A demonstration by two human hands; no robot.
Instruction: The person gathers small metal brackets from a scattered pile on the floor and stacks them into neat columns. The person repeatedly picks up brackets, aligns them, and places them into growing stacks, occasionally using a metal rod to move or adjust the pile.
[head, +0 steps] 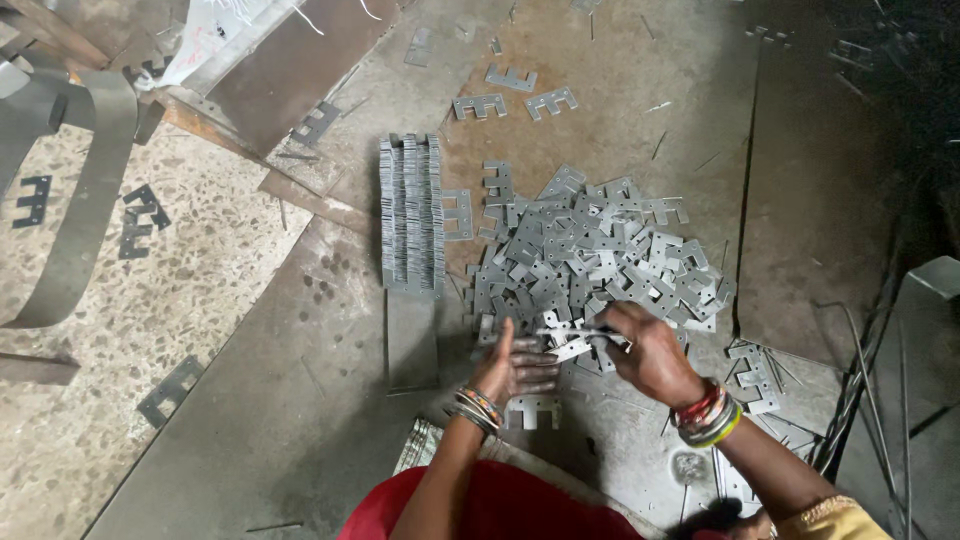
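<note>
Right hand (pixel 650 355) pinching flat E-shaped plates (pixel 575 340) from the loose pile (pixel 590 250), feeding them edge-on against my open left palm (pixel 515 365) to square them.

**Plates Spread Across the Floor**

A loose heap of stamped plates (pixel 590 250) was spread on the floor sheet (pixel 300 400), directly ahead of both hands. A stacked row of plates (pixel 410 215) was set on edge just left of the heap. Three single plates (pixel 515 95) were laid beyond it. The left hand (pixel 515 365) and right hand (pixel 650 350) were placed at the heap's near edge, a plate (pixel 533 410) lying beneath them.
</note>
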